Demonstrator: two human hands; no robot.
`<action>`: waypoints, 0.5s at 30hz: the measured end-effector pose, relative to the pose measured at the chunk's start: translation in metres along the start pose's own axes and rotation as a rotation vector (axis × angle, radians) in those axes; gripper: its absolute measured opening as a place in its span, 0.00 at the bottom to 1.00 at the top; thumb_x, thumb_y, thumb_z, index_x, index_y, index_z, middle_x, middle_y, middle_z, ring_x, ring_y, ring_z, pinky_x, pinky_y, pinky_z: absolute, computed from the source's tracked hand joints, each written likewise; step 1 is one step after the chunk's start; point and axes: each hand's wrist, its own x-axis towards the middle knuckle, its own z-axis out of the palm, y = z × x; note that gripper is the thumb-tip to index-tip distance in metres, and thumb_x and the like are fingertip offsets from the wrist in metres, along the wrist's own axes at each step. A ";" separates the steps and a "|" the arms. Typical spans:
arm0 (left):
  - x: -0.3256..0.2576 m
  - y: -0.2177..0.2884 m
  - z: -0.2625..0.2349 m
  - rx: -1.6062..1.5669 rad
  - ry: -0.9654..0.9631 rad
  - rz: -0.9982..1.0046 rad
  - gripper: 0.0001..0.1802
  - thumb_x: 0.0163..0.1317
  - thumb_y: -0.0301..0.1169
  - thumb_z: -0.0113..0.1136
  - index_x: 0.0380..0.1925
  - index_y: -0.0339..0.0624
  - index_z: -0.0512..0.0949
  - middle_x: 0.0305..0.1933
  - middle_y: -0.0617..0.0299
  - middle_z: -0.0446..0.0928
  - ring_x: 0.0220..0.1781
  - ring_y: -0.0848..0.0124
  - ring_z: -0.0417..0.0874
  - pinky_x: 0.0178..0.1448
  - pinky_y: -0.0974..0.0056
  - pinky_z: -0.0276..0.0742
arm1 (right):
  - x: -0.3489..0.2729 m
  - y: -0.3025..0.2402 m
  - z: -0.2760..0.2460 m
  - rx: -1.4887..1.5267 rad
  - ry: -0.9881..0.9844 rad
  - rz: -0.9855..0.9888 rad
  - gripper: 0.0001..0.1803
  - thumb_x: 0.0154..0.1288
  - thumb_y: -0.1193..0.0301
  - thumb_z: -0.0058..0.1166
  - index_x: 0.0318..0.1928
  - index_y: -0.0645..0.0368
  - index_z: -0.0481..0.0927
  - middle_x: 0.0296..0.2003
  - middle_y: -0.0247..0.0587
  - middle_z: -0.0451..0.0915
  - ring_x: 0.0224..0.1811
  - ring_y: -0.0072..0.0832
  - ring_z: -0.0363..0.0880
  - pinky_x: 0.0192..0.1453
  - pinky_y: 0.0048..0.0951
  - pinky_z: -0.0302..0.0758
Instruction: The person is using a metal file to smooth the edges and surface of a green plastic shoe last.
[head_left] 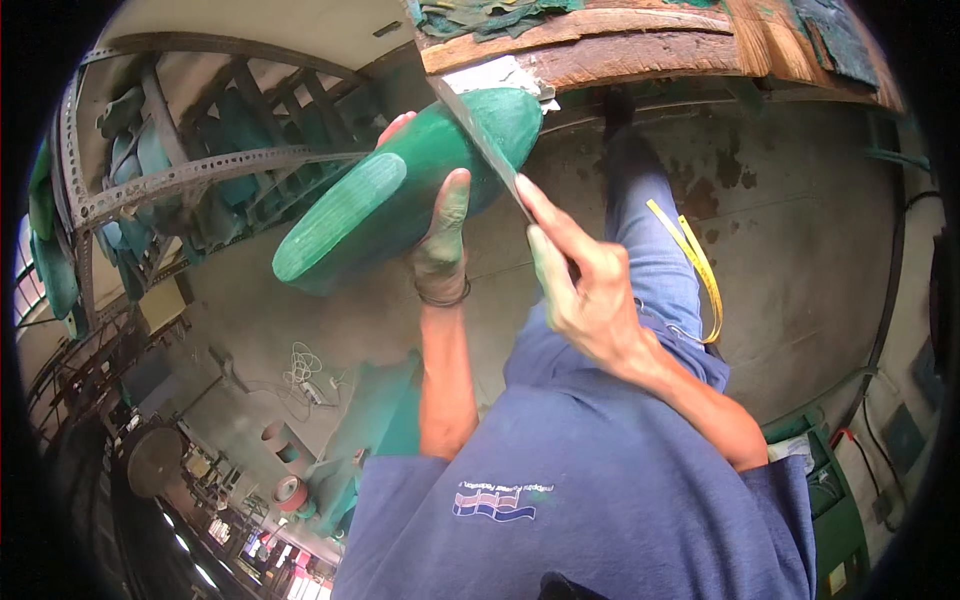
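Grey floor (pixel 800 300), darkly stained, is overhung by a wooden bench (pixel 640 58); a blue shirt (pixel 640 440) is printed with a wavy emblem (pixel 495 507) and small lettering (pixel 500 488). A green foot-shaped block (pixel 405 212) is grasped by the left hand (pixel 442 245) beside the bench edge; across it, a flat metal strip (pixel 486 151) is gripped by the right hand (pixel 595 290).

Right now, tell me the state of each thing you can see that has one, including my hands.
Left hand: gripping the green block, thumb on the near side.
Right hand: closed around the lower end of the flat metal tool.
Green block: held up, tilted.
Flat metal tool: lying slantwise across the block.
Yellow tape: slack, curved beside the jeans.
White cord: loosely coiled.
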 end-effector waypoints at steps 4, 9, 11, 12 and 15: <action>0.000 0.000 0.010 -0.044 0.025 -0.010 0.40 0.65 0.23 0.74 0.77 0.36 0.71 0.78 0.54 0.75 0.78 0.60 0.75 0.87 0.50 0.65 | 0.041 0.044 -0.004 -0.135 0.120 -0.156 0.23 0.82 0.77 0.54 0.73 0.64 0.80 0.59 0.65 0.87 0.60 0.41 0.92 0.57 0.33 0.86; 0.001 0.001 0.009 -0.094 0.068 -0.039 0.39 0.65 0.24 0.75 0.76 0.36 0.73 0.76 0.54 0.76 0.78 0.61 0.76 0.86 0.50 0.66 | 0.046 0.038 -0.005 -0.119 0.066 -0.046 0.23 0.81 0.75 0.57 0.73 0.60 0.81 0.52 0.67 0.88 0.53 0.40 0.95 0.49 0.35 0.86; -0.001 0.001 0.006 -0.068 0.062 -0.047 0.39 0.65 0.25 0.76 0.77 0.36 0.72 0.76 0.55 0.76 0.78 0.61 0.76 0.86 0.50 0.67 | 0.013 0.021 -0.009 -0.094 0.009 -0.024 0.25 0.80 0.77 0.57 0.75 0.59 0.79 0.52 0.67 0.89 0.51 0.42 0.95 0.50 0.34 0.86; -0.002 0.001 0.005 -0.068 0.066 -0.048 0.39 0.65 0.25 0.76 0.77 0.36 0.72 0.76 0.55 0.76 0.78 0.61 0.76 0.86 0.50 0.67 | 0.012 0.021 -0.009 -0.095 0.014 -0.036 0.25 0.80 0.77 0.57 0.74 0.59 0.79 0.53 0.67 0.89 0.52 0.42 0.95 0.50 0.34 0.86; -0.002 -0.001 0.009 -0.127 0.065 -0.068 0.39 0.65 0.24 0.75 0.77 0.36 0.72 0.77 0.55 0.76 0.78 0.62 0.75 0.87 0.50 0.66 | 0.041 0.028 -0.010 -0.131 0.056 -0.022 0.23 0.80 0.76 0.57 0.73 0.60 0.81 0.51 0.66 0.89 0.51 0.41 0.95 0.48 0.33 0.86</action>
